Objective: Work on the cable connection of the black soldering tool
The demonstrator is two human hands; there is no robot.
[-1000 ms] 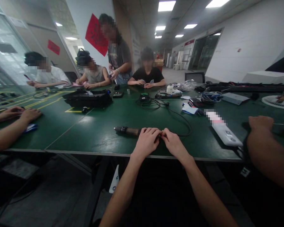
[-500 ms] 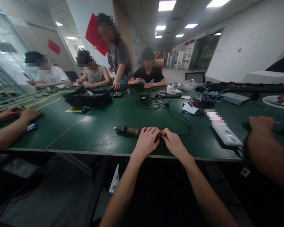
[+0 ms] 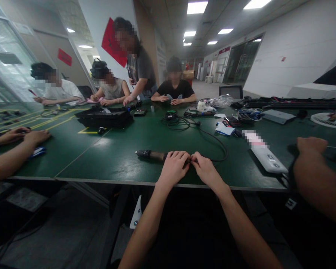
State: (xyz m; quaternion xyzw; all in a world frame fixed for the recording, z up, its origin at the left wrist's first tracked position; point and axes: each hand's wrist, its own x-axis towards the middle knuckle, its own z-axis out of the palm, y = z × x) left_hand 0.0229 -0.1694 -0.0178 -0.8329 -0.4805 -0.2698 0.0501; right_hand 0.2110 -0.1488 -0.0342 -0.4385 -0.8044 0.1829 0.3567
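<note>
An electric screwdriver [image 3: 156, 155] lies on the green table near its front edge, its dark narrow tip pointing left. My left hand [image 3: 175, 166] is closed over the rear part of its body, so that end is hidden. Close beside it, my right hand [image 3: 204, 168] pinches at the screwdriver's back end, where the black cable [image 3: 226, 149] runs in. The fingers cover the exact joint between cable and tool. From my right hand the cable curves right and back to a loose coil [image 3: 179, 122] in the middle of the table.
A white power strip [image 3: 266, 155] lies to the right, near a co-worker's arm [image 3: 313, 160]. Another person's hands [image 3: 35, 136] are at the left. Further back are a black tray [image 3: 105, 116], a blue-white packet [image 3: 224, 129] and bundled wires [image 3: 250, 115]. Several people sit or stand opposite.
My hands keep almost the same hold and place. Across the table, the standing person's arm has shifted slightly left. The view has moved a little.
</note>
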